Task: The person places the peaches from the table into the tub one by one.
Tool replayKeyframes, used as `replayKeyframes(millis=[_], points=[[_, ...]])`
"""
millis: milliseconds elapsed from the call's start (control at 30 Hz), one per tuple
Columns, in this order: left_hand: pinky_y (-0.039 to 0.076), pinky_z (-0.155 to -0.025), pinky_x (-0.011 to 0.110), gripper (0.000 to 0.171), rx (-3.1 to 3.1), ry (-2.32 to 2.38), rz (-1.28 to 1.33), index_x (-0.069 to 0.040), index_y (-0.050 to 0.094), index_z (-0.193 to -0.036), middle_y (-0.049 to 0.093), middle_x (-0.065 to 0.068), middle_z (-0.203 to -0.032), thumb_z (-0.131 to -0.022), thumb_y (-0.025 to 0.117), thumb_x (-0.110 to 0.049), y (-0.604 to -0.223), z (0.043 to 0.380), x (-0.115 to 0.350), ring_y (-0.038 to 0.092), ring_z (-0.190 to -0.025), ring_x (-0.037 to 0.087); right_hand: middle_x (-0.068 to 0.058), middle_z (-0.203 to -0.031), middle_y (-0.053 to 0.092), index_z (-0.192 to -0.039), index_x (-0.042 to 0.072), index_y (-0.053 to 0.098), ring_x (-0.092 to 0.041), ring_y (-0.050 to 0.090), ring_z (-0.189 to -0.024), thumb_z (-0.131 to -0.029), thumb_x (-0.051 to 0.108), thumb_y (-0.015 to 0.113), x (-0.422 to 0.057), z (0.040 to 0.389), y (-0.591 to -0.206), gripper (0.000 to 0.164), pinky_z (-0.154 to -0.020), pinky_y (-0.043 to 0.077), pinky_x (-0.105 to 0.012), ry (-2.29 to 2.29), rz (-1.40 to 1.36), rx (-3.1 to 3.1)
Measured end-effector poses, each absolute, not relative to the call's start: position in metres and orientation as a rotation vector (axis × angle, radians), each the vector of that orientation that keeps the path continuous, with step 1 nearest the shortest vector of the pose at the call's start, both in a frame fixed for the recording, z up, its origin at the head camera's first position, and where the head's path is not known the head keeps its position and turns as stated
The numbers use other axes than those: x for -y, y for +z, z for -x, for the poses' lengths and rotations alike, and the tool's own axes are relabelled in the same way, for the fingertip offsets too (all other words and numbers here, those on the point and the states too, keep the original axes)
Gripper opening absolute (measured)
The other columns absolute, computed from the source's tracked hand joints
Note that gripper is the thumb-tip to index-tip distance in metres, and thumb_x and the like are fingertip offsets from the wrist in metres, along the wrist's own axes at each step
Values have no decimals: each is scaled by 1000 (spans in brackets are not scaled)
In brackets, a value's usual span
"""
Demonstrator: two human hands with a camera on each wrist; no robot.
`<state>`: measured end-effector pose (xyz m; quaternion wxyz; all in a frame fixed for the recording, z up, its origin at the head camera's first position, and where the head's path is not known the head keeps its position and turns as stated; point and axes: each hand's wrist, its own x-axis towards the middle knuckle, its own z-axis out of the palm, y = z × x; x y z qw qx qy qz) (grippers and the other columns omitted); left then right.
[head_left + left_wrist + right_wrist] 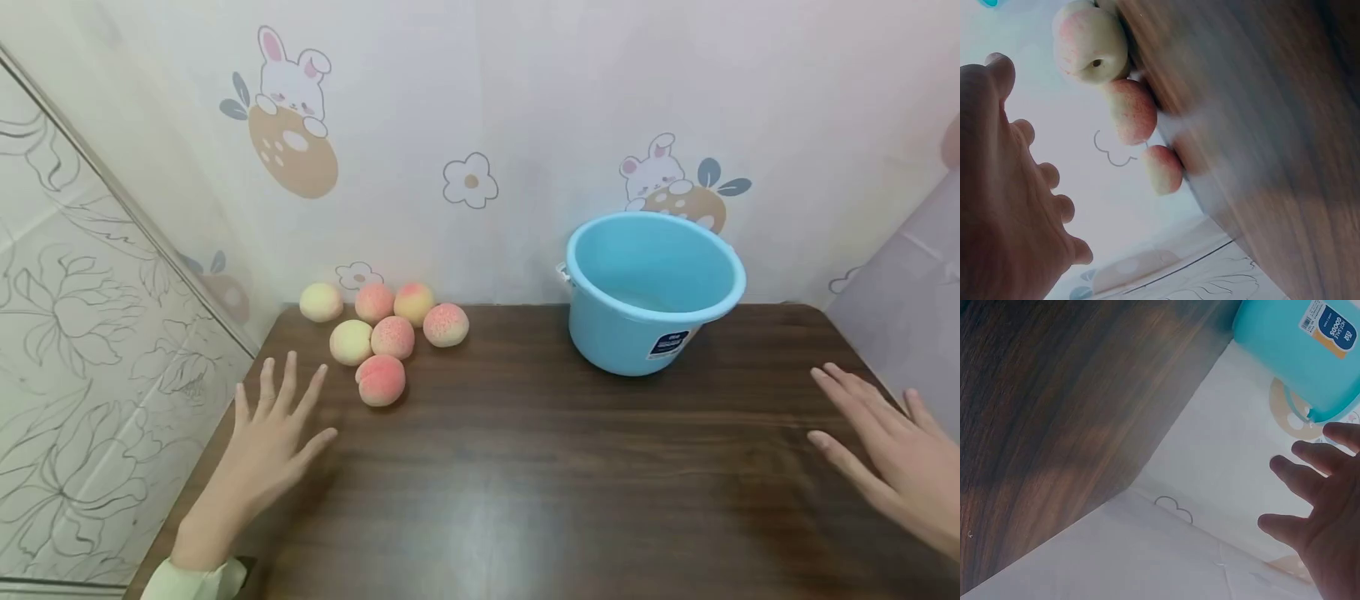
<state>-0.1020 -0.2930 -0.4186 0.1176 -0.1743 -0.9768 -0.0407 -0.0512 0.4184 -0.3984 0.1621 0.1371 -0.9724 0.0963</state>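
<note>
Several peaches, pink-red and pale yellow, lie in a loose cluster at the back left of the table; the nearest is a pink-red peach (pixel 381 381). My left hand (pixel 266 450) is spread over the table's left side, just short of the cluster, holding nothing. In the left wrist view a pale peach (pixel 1091 44) appears beyond the fingers. A light blue bucket (pixel 611 337) stands upright at the back right, its visible inside bare. My right hand (pixel 892 450) is spread at the right edge, apart from the bucket, and holds nothing.
The dark wooden table (pixel 487 467) meets a wall covering (pixel 525 100) with rabbit and flower prints behind the peaches and bucket. A panel with floral line drawings (pixel 82 400) borders the left side. A pale covering (pixel 1104 556) borders the right.
</note>
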Motion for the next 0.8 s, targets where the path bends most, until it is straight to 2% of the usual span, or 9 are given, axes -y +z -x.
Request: replayKeyframes(millis=[167, 267, 333, 433, 600, 633, 700, 767, 800], points=[[-5, -120, 78, 81, 2864, -128, 534, -23, 16, -169, -5, 19, -175, -103, 56, -50, -413, 106, 285, -6, -161, 48, -5, -175, 19, -168, 22, 21, 18, -5, -151, -105, 28, 58, -420, 49, -399, 73, -130, -7, -59, 247, -368, 2750], [3, -122, 77, 79, 2846, -135, 547, -24, 22, -168, 0, 19, -176, -103, 58, -50, -408, 109, 280, 4, -162, 48, -21, -165, 37, -167, 23, 24, -22, 16, -163, -106, 28, 57, -421, 50, -399, 69, -131, -1, -59, 239, -343, 2727], [13, -122, 75, 77, 2828, -136, 560, -26, 25, -167, 6, 18, -176, -102, 59, -51, -405, 112, 276, 17, -161, 46, -31, -151, 51, -166, 22, 27, -51, 41, -144, -107, 28, 56, -422, 51, -398, 66, -131, 4, -60, 235, -334, 2703], [28, -119, 70, 75, 2778, -143, 591, -26, 31, -165, 20, 16, -174, -101, 62, -49, -402, 116, 271, 38, -154, 43, -37, -131, 63, -164, 22, 34, -55, 60, -107, -106, 24, 57, -420, 54, -397, 63, -129, 16, -61, 238, -335, 2656], [41, -110, 65, 68, 2632, -99, 658, -23, 47, -158, 42, 18, -164, -96, 67, -41, -397, 123, 265, 56, -140, 41, -36, -136, 61, -162, 22, 39, -59, 58, -110, -105, 14, 58, -416, 57, -393, 61, -128, 22, -54, 337, -333, 2644], [43, -108, 64, 67, 2604, -87, 670, -23, 49, -156, 45, 18, -163, -95, 67, -41, -396, 124, 264, 57, -139, 41, -35, -139, 59, -162, 22, 38, -57, 56, -120, -105, 12, 57, -416, 57, -392, 61, -129, 20, -50, 368, -328, 2656], [46, -105, 63, 63, 2555, -80, 693, -23, 54, -153, 49, 18, -159, -94, 67, -41, -395, 127, 263, 60, -136, 41, -35, -141, 58, -162, 22, 38, -33, 45, -149, -107, 11, 54, -415, 60, -390, 59, -132, 12, -27, 419, -330, 2671], [48, -101, 61, 60, 2520, -79, 714, -23, 57, -150, 52, 18, -157, -94, 66, -42, -395, 129, 262, 61, -134, 40, -34, -143, 57, -162, 22, 39, 1, 28, -154, -108, 12, 51, -414, 64, -387, 56, -126, 6, -13, 452, -329, 2687], [48, -100, 61, 58, 2508, -80, 723, -23, 59, -149, 53, 17, -156, -94, 65, -43, -395, 130, 262, 61, -134, 39, -33, -144, 56, -162, 22, 39, 4, 25, -154, -109, 12, 50, -413, 66, -385, 55, -126, 5, -12, 467, -326, 2699]])
